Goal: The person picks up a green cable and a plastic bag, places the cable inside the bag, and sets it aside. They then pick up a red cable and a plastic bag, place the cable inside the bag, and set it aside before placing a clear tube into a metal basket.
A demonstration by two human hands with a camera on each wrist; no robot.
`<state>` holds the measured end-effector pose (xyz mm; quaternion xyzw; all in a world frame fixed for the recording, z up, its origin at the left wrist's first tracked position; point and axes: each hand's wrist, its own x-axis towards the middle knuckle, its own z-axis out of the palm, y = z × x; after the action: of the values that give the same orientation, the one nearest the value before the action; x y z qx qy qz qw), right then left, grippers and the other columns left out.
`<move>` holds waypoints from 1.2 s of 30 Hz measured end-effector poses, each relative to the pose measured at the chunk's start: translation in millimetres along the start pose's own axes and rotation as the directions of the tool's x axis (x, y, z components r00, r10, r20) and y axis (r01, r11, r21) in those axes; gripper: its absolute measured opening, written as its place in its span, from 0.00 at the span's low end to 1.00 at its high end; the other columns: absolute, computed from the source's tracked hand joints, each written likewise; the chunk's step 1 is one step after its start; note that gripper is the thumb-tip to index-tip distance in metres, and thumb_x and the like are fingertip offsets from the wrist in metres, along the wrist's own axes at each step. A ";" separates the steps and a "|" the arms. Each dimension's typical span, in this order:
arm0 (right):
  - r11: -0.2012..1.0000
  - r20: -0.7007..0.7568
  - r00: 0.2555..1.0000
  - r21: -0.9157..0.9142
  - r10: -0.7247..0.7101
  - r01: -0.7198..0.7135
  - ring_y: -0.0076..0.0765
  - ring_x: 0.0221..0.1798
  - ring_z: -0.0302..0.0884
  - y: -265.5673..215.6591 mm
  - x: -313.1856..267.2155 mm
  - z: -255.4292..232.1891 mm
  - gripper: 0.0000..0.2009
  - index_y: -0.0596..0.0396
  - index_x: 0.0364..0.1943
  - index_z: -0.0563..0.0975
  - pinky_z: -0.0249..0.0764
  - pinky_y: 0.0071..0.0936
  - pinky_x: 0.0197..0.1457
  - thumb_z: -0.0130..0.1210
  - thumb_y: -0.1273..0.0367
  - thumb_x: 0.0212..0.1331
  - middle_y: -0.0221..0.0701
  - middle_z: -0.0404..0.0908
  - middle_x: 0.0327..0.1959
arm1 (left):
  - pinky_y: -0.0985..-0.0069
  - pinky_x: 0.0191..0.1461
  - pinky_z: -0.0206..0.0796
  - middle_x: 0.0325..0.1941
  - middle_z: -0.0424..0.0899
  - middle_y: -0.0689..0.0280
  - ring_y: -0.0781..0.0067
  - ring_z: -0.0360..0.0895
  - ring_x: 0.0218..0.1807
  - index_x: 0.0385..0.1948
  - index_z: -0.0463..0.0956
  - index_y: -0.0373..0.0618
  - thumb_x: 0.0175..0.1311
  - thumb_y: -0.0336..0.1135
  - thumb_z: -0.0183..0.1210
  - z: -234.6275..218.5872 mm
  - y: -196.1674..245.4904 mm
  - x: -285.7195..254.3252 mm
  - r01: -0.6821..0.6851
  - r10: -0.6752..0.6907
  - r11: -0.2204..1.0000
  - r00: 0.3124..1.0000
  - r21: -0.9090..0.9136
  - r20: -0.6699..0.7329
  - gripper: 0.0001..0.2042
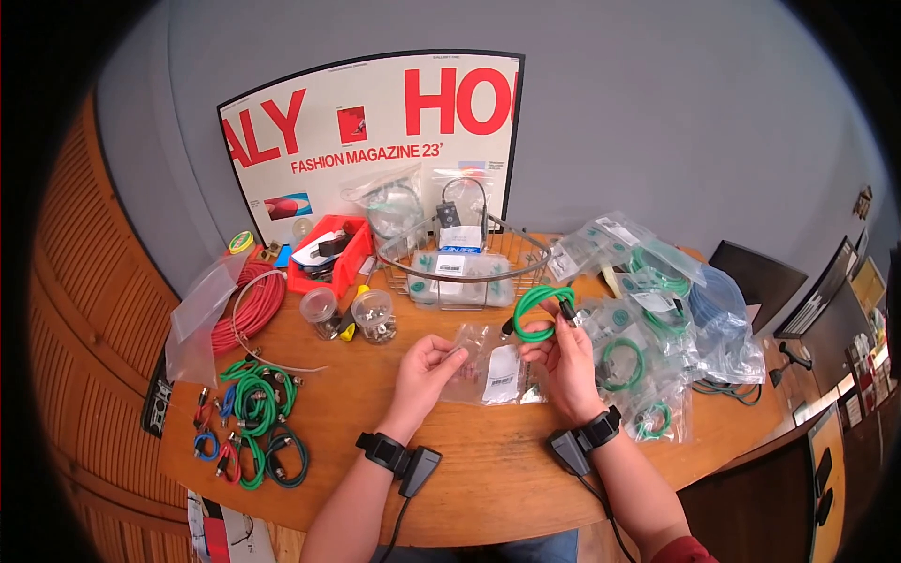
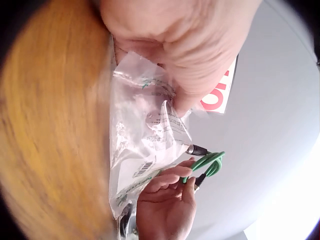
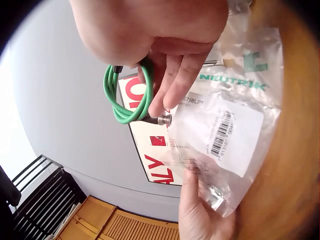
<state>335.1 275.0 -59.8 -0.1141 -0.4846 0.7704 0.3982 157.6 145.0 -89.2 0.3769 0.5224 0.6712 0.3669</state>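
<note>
A clear plastic bag (image 1: 477,383) with a white barcode label hangs between the hands above the table. My left hand (image 1: 427,380) pinches its left edge between thumb and fingers. In my right hand (image 1: 566,368) a coiled green cable (image 1: 531,324) with black-sleeved metal connectors is pinched by the thumb and fingers, above the bag's right side. The right wrist view shows one connector (image 3: 164,120) close beside the bag (image 3: 235,130). In the left wrist view the coil (image 2: 215,162) stands clear of the bag's film.
Coiled green, blue and red cables (image 1: 258,403) lie at the left, below a red cable bundle (image 1: 246,310). A red bin (image 1: 355,258), clear jars (image 1: 375,317) and a wire basket (image 1: 469,272) stand at the back. Bagged cables (image 1: 624,361) cover the right side.
</note>
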 end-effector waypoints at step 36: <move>0.763 0.069 0.936 -0.602 0.345 -0.236 0.17 0.16 0.69 -3.7 -5.2 8.1 0.14 0.59 0.47 0.79 0.67 0.16 0.22 0.47 0.64 0.69 0.27 0.82 0.29 | 0.86 0.40 0.70 0.38 0.84 0.65 0.83 0.79 0.37 0.43 0.78 0.33 0.66 0.30 0.57 -4.1 15.0 1.0 -0.160 0.169 0.983 0.980 0.085 -0.109 0.09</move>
<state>335.8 266.7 -53.7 -0.2365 -0.7071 0.6431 0.1747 152.0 141.4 -75.1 0.3930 0.5349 0.6995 0.2648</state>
